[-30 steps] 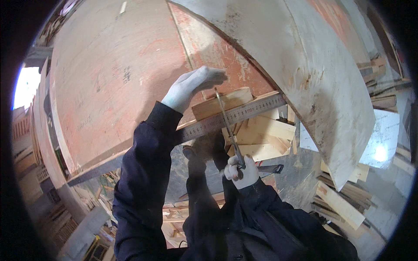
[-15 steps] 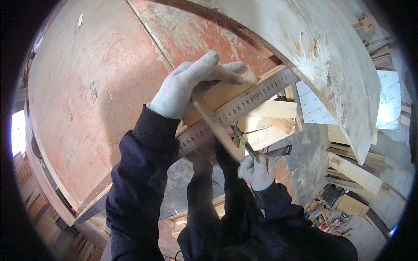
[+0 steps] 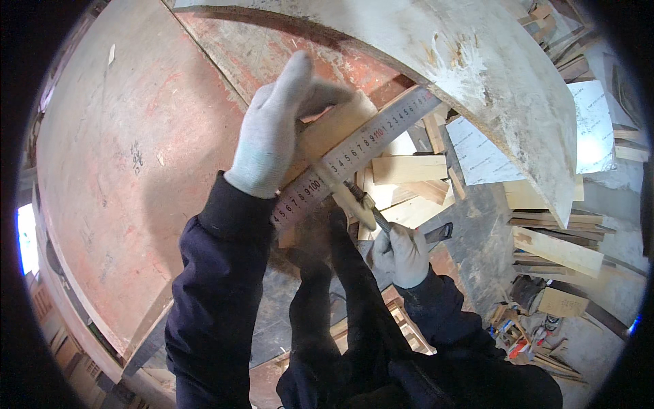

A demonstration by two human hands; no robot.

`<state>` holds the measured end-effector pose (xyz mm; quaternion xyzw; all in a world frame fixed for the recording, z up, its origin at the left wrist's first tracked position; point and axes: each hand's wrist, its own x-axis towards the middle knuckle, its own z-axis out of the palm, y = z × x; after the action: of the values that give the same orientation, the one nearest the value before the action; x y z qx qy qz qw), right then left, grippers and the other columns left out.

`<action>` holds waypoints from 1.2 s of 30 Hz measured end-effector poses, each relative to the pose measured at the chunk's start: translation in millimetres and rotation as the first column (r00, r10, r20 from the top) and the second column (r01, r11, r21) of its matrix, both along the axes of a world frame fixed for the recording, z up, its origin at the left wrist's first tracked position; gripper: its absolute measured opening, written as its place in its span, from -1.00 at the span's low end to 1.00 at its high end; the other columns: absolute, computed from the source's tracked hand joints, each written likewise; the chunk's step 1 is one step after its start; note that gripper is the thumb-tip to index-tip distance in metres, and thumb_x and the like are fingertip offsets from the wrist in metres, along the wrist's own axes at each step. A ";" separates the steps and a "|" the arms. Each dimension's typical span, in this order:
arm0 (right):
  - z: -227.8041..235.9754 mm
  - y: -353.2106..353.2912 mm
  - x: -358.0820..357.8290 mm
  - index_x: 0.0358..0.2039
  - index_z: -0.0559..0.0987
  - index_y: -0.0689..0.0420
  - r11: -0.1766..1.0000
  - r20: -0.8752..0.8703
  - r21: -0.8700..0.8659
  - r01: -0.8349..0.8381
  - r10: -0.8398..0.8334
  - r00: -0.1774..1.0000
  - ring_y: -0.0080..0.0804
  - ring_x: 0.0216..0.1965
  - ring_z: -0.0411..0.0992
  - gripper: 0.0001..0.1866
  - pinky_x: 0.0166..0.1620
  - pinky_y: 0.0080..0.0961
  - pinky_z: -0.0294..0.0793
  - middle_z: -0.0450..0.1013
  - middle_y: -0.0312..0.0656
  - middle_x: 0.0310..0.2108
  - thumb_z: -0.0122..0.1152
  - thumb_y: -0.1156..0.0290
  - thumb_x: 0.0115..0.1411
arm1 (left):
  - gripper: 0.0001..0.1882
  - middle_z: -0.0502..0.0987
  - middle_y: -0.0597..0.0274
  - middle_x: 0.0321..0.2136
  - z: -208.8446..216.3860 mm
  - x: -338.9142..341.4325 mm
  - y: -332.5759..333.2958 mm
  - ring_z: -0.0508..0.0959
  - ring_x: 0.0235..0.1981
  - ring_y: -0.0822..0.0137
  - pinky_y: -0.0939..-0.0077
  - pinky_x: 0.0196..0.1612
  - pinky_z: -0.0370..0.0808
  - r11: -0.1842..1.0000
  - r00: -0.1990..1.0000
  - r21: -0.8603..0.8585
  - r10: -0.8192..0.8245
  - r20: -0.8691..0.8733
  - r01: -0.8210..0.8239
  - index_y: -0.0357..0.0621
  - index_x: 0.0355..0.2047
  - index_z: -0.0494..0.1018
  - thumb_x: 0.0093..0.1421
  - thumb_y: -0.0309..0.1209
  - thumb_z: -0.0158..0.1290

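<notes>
In the head view, the only one here, your right hand (image 3: 405, 258), in a pale glove, is closed around the lower end of the clamp (image 3: 351, 200), by its dark threaded screw. The clamp slants across the marked steel rule (image 3: 364, 143) at the near edge of the reddish board (image 3: 112, 177), its flat bar beside the screw and its upper end close to your other palm. Your left hand (image 3: 272, 126) is over the wooden block (image 3: 335, 135), one finger raised and the others bent toward the wood; you cannot tell from here whether they press on it or just hover.

The clamp looks like metal, so expect it to be stiff, fairly heavy for its size and hard to damage. Its thread should give your glove some bite, while the smoother bar may slide; take hold at the screw end and steady the bar near its middle. The block looks light and rigid, best held by its long sides, with your fingers clear of the clamp's upper end. The rule is long and thin, probably slick under fabric and a little springy; press it flat near the block.
</notes>
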<state>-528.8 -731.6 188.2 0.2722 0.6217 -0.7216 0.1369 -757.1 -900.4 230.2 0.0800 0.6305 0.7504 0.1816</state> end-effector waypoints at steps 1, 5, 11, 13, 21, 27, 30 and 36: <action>-0.1 1.8 0.9 -0.50 0.43 0.14 0.992 0.072 -0.117 0.040 -0.032 0.997 -0.54 -0.69 0.27 -0.41 -0.58 -0.56 0.20 0.29 -0.30 -0.73 -0.06 -0.14 0.44 | -0.26 0.69 -0.03 -0.28 2.5 0.7 6.8 0.64 -0.17 0.21 0.34 0.04 0.49 1.000 0.994 0.018 0.027 -0.104 -0.025 -0.30 -0.29 0.68 0.41 0.19 -0.15; -4.8 10.7 1.1 -0.46 0.42 0.15 0.879 0.155 -0.456 0.138 -0.074 0.985 -0.52 -0.75 0.18 -0.35 -0.59 -0.47 0.22 0.13 -0.35 -0.78 -0.09 -0.24 0.42 | -0.35 0.58 0.26 -0.59 8.1 1.1 19.8 0.47 -0.58 0.49 0.55 -0.41 0.40 0.985 0.979 -0.108 0.118 -0.166 -0.137 -0.23 -0.52 0.63 0.42 0.09 -0.06; -4.1 13.7 -0.2 -0.36 0.44 0.18 0.963 0.045 0.163 -0.214 0.210 0.977 -0.29 -0.31 0.54 -0.77 -0.18 -0.37 0.49 0.46 -0.11 -0.48 0.18 0.28 0.23 | -0.32 0.49 0.30 -0.70 7.0 -1.7 26.7 0.35 -0.67 0.54 0.58 -0.55 0.25 0.964 0.966 -0.167 0.175 -0.191 -0.207 -0.18 -0.63 0.55 0.44 0.09 -0.12; -2.2 14.6 -2.6 -0.38 0.44 0.18 0.880 0.022 0.403 -0.253 0.267 0.964 -0.16 -0.35 0.52 -0.72 -0.21 -0.29 0.48 0.45 -0.06 -0.50 0.28 0.25 0.18 | -0.29 0.49 0.28 -0.71 6.1 -3.7 28.5 0.36 -0.69 0.52 0.57 -0.57 0.27 0.959 0.960 -0.168 0.194 -0.200 -0.229 -0.20 -0.65 0.56 0.44 0.10 -0.13; 19.1 30.2 -18.5 -0.29 0.53 0.21 0.204 -0.031 0.962 -0.179 0.737 0.676 0.01 -0.38 0.48 -0.50 -0.13 -0.01 0.37 0.49 -0.07 -0.45 0.19 -0.08 0.26 | -0.33 0.44 0.34 -0.70 6.3 -2.2 28.3 0.31 -0.67 0.54 0.58 -0.55 0.21 0.956 0.969 -0.202 0.183 -0.164 -0.215 -0.16 -0.64 0.52 0.45 0.08 -0.12; 33.3 22.1 -43.8 -0.07 0.54 0.25 0.457 0.011 0.805 -0.379 0.627 0.779 0.05 -0.33 0.56 -0.46 -0.18 -0.09 0.49 0.56 0.06 -0.36 0.26 -0.01 0.22 | -0.31 0.47 0.31 -0.70 10.2 -1.1 30.8 0.35 -0.68 0.53 0.59 -0.55 0.26 0.954 0.968 -0.211 0.176 -0.180 -0.212 -0.17 -0.63 0.54 0.44 0.10 -0.12; 27.6 6.3 -55.2 -0.12 0.56 0.25 0.639 -0.110 0.704 -0.311 0.530 0.841 0.10 -0.32 0.56 -0.50 -0.24 -0.10 0.54 0.55 0.09 -0.38 0.28 0.03 0.22 | -0.34 0.45 0.34 -0.68 9.9 -1.2 28.3 0.34 -0.66 0.53 0.59 -0.53 0.25 0.955 0.977 -0.230 0.159 -0.140 -0.188 -0.18 -0.60 0.54 0.46 0.08 -0.14; 21.6 -1.8 -68.8 -0.20 0.59 0.13 0.735 -0.083 0.605 -0.307 0.441 0.894 0.04 -0.33 0.58 -0.65 -0.27 -0.10 0.54 0.56 -0.01 -0.46 0.24 0.09 0.27 | -0.37 0.61 0.19 -0.40 -0.6 -14.0 3.1 0.52 -0.38 0.41 0.51 -0.23 0.39 0.996 0.998 -0.066 -0.066 0.000 0.066 -0.19 -0.30 0.61 0.47 0.10 -0.21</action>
<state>-597.6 -733.4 209.8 0.0875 0.8636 -0.4815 0.1211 -771.1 -897.3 229.6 0.0957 0.6520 0.7228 0.2082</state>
